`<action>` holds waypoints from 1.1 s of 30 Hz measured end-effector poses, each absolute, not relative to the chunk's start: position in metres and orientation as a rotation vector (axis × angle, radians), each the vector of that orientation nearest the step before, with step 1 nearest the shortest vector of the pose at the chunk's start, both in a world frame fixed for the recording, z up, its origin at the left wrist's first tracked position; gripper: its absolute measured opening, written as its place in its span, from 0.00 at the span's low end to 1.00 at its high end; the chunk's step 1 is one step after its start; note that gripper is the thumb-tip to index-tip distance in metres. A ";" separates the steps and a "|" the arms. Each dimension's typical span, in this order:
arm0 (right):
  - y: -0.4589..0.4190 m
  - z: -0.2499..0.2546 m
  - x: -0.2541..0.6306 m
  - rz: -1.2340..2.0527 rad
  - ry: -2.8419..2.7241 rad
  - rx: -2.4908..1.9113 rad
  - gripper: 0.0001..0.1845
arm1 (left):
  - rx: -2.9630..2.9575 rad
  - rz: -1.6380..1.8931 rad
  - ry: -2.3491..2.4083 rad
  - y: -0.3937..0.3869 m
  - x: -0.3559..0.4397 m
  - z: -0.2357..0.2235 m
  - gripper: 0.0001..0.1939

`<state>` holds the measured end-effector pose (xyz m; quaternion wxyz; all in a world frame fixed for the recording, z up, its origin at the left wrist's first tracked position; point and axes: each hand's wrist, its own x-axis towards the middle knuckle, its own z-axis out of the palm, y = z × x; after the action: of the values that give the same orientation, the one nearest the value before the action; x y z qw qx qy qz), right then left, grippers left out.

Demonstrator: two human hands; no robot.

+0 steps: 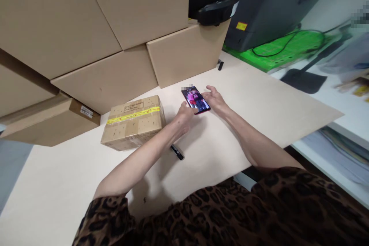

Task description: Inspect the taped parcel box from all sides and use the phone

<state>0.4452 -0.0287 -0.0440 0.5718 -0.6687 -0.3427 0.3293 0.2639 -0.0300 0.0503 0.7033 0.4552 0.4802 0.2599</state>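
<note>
Pale table [271, 111], taped carton [134, 125], marker [177, 152], large boxes [187, 55]

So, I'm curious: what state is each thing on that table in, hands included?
Phone: screen lit, showing a picture.
Left hand: closed on the phone's near end.
Right hand: partly open, fingers at the phone's right edge.
Small carton: closed, sealed with yellow tape.
Black marker: lying down, partly hidden by the left forearm; cap unclear.
Large cartons: stacked; tops out of view or unclear.
</note>
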 end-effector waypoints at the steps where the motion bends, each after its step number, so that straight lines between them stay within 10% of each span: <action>1: -0.028 -0.044 0.445 0.782 -0.806 -1.564 0.43 | 1.021 0.584 1.075 -0.030 0.271 0.046 0.22; 33: -0.029 -0.037 0.441 0.789 -0.746 -1.497 0.43 | 1.113 0.708 0.969 -0.035 0.287 0.020 0.33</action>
<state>0.4408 -0.0286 -0.0371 0.6023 -0.6462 -0.3219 0.3407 0.2869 -0.0346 0.0200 0.6833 0.4965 0.4324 0.3157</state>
